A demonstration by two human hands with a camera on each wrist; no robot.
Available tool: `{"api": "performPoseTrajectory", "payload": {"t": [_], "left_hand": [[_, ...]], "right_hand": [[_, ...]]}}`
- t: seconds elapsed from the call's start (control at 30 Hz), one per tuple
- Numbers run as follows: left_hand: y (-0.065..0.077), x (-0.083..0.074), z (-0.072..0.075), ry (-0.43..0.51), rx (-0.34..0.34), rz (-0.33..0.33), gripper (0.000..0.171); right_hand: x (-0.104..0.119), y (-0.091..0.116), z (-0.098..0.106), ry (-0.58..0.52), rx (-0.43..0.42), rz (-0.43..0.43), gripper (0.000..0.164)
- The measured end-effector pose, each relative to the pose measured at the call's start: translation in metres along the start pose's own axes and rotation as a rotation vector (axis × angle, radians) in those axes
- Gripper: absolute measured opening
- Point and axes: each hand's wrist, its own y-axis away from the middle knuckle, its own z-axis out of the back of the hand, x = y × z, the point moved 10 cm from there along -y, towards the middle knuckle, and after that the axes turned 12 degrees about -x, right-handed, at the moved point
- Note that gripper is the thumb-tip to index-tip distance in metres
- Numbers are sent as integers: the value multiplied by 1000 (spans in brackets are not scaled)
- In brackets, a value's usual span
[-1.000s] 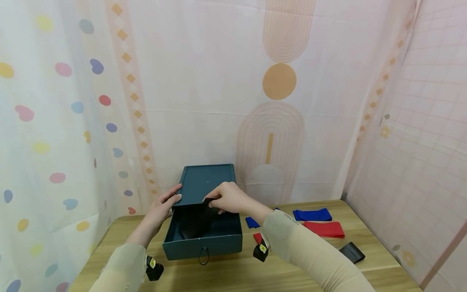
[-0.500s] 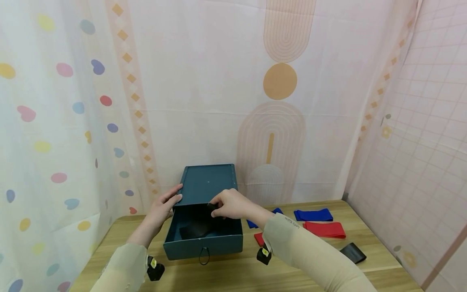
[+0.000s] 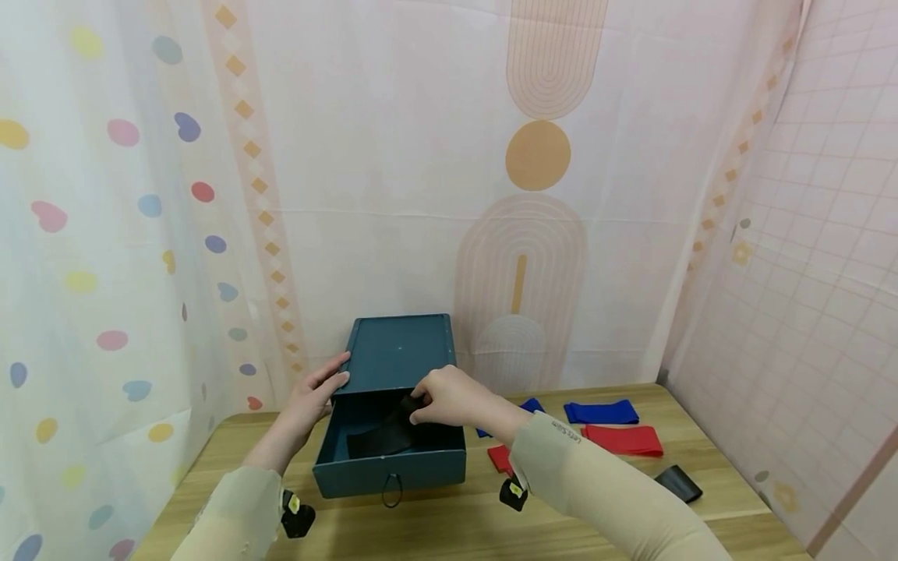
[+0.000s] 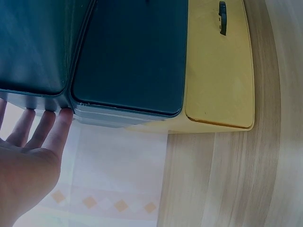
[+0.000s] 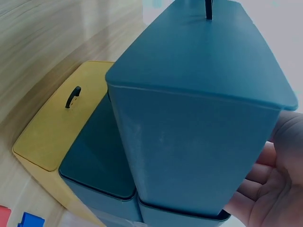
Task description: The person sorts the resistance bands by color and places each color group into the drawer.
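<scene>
A small dark teal drawer cabinet [image 3: 400, 354] stands on the table with its top drawer [image 3: 421, 474] pulled out. In the head view my right hand [image 3: 456, 397] is over the drawer's right side, pinching one end of a flat black band [image 3: 382, 439]. The band's other end hangs down inside the drawer. My left hand [image 3: 306, 403] rests against the cabinet's left side, fingers extended. The left wrist view shows those fingers [image 4: 57, 132] touching the side of the top section. In the right wrist view the drawer hides the band, and part of my right hand [image 5: 270, 191] shows behind it.
Below the open drawer are a closed teal drawer [image 4: 130, 56] and a yellow one [image 4: 220, 71]. On the table to the right lie a folded blue band [image 3: 602, 412], a red band [image 3: 624, 441] and a black band [image 3: 679, 485]. A patterned curtain [image 3: 393, 257] hangs behind.
My right hand has moved down and slightly right, lowering the black band further into the drawer. My left hand has stayed on the cabinet's side.
</scene>
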Motion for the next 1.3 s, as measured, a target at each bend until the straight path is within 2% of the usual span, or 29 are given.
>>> {"api": "performPoseTrajectory", "payload": {"t": [0.23,0.37,0.6,0.87,1.13,1.3], "left_hand": [[-3,0,1,-6,-8,-5,61],[-4,0,-1,-12,-12,-8,61],[-4,-1,-9,13,21,2,59],[-4,0,-13,-3,14,-5,61],[-3,0,-11,-2,14,-6,62],[-3,3,-9,-2,7,11,64]], "right_hand": [[-1,1,6,-5,-10,15,32],[-6,2,10,-58,-24,22,30],[-12,6,19,-159,-40,31,28],[-26,18,43,-241,-96,11,29],[-44,50,72,-298,-171,15,29],[-72,81,85,-360,-201,-24,28]]}}
